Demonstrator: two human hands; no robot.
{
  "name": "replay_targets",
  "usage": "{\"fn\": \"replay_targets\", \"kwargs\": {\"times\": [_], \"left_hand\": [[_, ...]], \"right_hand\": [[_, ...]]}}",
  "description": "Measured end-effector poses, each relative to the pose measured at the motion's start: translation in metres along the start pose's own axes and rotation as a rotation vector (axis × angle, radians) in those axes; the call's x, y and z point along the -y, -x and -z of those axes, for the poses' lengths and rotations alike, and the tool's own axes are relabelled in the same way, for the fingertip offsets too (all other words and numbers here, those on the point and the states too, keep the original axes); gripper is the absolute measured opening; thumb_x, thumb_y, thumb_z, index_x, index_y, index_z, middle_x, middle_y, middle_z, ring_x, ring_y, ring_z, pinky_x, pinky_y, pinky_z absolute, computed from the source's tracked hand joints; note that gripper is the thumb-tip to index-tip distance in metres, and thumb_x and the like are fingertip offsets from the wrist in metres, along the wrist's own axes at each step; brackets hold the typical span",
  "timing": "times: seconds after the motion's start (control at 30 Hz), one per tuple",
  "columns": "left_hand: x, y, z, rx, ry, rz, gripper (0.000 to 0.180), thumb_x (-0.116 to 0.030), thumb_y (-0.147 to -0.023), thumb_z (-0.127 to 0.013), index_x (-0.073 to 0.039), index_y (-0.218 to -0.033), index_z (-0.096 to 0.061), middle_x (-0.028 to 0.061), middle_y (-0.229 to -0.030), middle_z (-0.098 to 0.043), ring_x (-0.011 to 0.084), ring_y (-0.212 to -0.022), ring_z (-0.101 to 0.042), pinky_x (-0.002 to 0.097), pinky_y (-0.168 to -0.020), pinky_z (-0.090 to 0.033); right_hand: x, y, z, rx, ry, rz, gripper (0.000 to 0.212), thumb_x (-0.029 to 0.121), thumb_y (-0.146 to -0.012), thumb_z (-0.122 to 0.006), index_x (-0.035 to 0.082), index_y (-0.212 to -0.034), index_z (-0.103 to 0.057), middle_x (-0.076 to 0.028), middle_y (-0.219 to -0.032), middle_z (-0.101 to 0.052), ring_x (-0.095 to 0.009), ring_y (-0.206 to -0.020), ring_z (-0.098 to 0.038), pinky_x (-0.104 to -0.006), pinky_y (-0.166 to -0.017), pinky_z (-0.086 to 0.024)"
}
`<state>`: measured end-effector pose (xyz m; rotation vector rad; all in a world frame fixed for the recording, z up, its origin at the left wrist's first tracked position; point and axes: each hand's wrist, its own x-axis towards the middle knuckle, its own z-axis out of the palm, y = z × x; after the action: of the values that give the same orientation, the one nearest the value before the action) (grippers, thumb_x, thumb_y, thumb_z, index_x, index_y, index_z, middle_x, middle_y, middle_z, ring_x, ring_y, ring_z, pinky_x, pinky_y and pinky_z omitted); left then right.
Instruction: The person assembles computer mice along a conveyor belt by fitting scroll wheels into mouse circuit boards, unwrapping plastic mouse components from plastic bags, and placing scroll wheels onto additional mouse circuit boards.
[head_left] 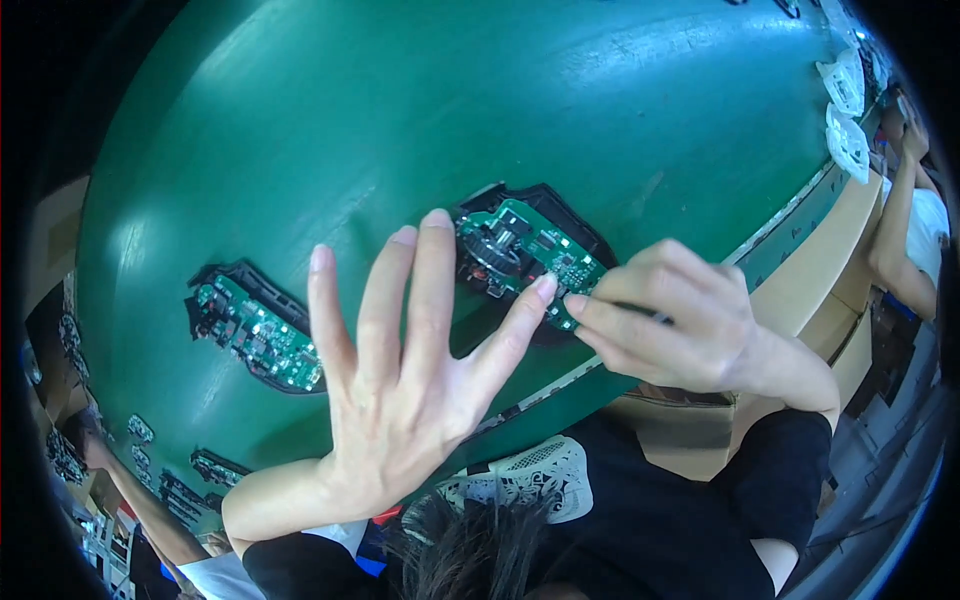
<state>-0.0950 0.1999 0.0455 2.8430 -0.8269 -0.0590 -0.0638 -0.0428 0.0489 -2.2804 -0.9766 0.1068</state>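
A green circuit board (545, 245) with a dark, ridged wheel (492, 250) lies in a black curved plastic shell (575, 215) on the table. My left hand (405, 370) has its fingers spread, and its thumb tip rests on the board's near edge. From the right, my right hand (680, 320) reaches the same edge with fingers pinched together. A bit of something dark shows by those fingers; what they hold is hidden. Left of my left hand lies a second board (255, 335) in a similar black shell, partly covered by that hand.
The green table (400, 130) stretches ahead. Open cardboard boxes (840, 290) stand along its right edge, with white plastic bags (846, 140) beyond. Several more boards (180, 495) lie at the lower left, near another person's arm (150, 510). Another person (905, 230) is at the far right.
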Motion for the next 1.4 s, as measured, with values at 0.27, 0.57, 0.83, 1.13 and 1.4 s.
{"fn": "replay_targets", "kwargs": {"times": [0.27,0.57,0.83,1.13,1.4], "left_hand": [[0.036,-0.02,0.002,-0.17,0.073,-0.123,0.039,-0.019,-0.081,-0.065,-0.031,-0.118,-0.068,0.0185,-0.119,-0.056,0.0433,-0.124,-0.05,0.0733,-0.108,-0.029],[0.134,-0.082,0.012,-0.322,-0.107,-0.065,0.046,-0.001,-0.08,-0.066,-0.029,-0.115,-0.071,0.0159,-0.134,-0.059,0.0407,-0.128,-0.052,0.0599,-0.111,-0.036],[0.258,-0.126,0.1,-0.533,-0.123,0.247,0.034,-0.021,-0.091,-0.066,-0.018,-0.124,-0.068,0.0139,-0.117,-0.067,0.033,-0.114,-0.057,0.044,-0.103,-0.047],[0.345,-0.146,0.085,-0.068,-0.121,0.533,0.057,-0.052,-0.084,-0.075,-0.013,-0.125,-0.066,0.0149,-0.13,-0.065,0.0352,-0.121,-0.061,0.0447,-0.101,-0.049],[0.346,-0.14,0.084,-0.221,-0.14,0.487,0.032,-0.035,-0.094,-0.067,-0.009,-0.113,-0.067,0.0184,-0.119,-0.067,0.039,-0.116,-0.061,0.0469,-0.094,-0.05]], "right_hand": [[0.008,-0.016,0.022,0.01,0.214,0.084,0.032,0.002,-0.069,-0.077,0.006,-0.101,-0.075,-0.004,-0.091,-0.066,-0.016,-0.07,-0.062,-0.0265,-0.05,-0.049],[0.016,-0.02,0.033,-0.16,0.253,0.059,0.035,-0.006,-0.072,-0.075,0.005,-0.106,-0.074,-0.006,-0.087,-0.068,-0.02,-0.068,-0.064,-0.0313,-0.053,-0.052],[0.011,-0.016,0.021,-0.242,0.267,-0.01,0.028,-0.007,-0.077,-0.074,0.004,-0.103,-0.074,-0.008,-0.088,-0.069,-0.022,-0.073,-0.067,-0.0329,-0.056,-0.054],[0.002,-0.016,0.02,-0.229,0.33,-0.059,0.029,-0.006,-0.077,-0.075,0.006,-0.103,-0.074,-0.008,-0.089,-0.069,-0.022,-0.073,-0.067,-0.033,-0.058,-0.054],[-0.002,-0.021,0.018,-0.211,0.329,-0.026,0.028,-0.005,-0.077,-0.075,0.006,-0.103,-0.074,-0.007,-0.088,-0.068,-0.022,-0.073,-0.067,-0.0338,-0.058,-0.054]]}}
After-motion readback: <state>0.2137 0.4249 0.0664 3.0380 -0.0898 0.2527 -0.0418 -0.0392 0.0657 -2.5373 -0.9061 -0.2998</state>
